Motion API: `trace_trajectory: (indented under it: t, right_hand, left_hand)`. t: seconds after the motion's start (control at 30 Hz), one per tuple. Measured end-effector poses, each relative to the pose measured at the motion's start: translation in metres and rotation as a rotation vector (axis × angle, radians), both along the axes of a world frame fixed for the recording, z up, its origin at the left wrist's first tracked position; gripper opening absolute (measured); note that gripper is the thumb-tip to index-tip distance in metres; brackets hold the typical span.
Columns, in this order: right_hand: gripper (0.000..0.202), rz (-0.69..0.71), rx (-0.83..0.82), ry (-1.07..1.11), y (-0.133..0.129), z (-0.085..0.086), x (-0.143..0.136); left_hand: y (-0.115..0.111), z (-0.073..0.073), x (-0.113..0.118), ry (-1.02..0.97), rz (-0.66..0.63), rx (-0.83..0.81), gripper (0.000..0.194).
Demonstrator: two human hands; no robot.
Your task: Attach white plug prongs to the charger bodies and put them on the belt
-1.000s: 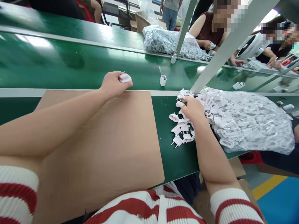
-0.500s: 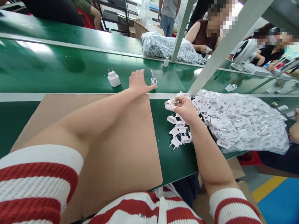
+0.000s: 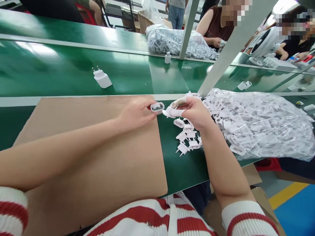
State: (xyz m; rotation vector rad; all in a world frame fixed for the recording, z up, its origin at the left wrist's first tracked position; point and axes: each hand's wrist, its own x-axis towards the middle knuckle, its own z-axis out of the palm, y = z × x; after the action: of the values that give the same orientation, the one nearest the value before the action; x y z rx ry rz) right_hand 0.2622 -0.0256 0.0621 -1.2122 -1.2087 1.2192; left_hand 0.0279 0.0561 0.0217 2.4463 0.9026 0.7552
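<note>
My left hand (image 3: 137,113) grips a white charger housing (image 3: 157,107) over the cardboard's upper right corner, its open end with inner parts facing right and toward me. Close beside it, my right hand (image 3: 194,109) holds a white plug cover (image 3: 172,112) between thumb and fingers; finger coverings show on that hand. The two parts are near each other, with a small gap. Below my right hand lie several loose white plug covers (image 3: 188,134) on the green table. A white charger with two pins (image 3: 102,78) lies on the green belt at the left.
A large clear bag of white parts (image 3: 263,124) lies at the right. Cardboard (image 3: 110,164) covers the near table. A slanted metal post (image 3: 221,62) rises beyond my right hand. More chargers (image 3: 167,58) stand on the belt (image 3: 130,75). Co-workers sit across it.
My left hand has come back from the belt toward me, now with the charger housing in it. The plug cover in my right hand has turned toward the housing. The pinned charger has shifted left.
</note>
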Motion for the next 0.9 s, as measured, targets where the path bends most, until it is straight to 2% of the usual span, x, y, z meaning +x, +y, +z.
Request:
trace_trajectory:
  t: [0.1, 0.2, 0.27, 0.4, 0.53, 0.9]
  right_hand:
    - [0.03, 0.008, 0.037, -0.078, -0.005, 0.0, -0.012]
    - [0.023, 0.005, 0.08, -0.24, -0.013, -0.004, -0.027]
    - [0.021, 0.001, 0.109, -0.378, -0.02, -0.007, -0.036]
    - [0.034, 0.006, 0.199, -0.611, -0.03, -0.01, -0.05]
    - [0.024, -0.006, 0.352, -0.858, -0.033, -0.012, -0.056]
    - [0.013, -0.023, 0.409, -1.066, -0.035, -0.011, -0.063]
  left_hand:
    - [-0.04, -0.007, -0.022, 0.049, -0.119, -0.007, 0.034]
    - [-0.055, -0.016, -0.028, 0.021, -0.121, -0.112, 0.044]
    - [-0.054, -0.021, -0.028, -0.036, -0.106, -0.188, 0.05]
    - [-0.047, -0.025, -0.027, -0.102, -0.127, -0.236, 0.036]
    - [-0.045, -0.027, -0.028, -0.148, -0.131, -0.244, 0.034]
    - [-0.046, -0.023, -0.028, -0.135, -0.11, -0.289, 0.034]
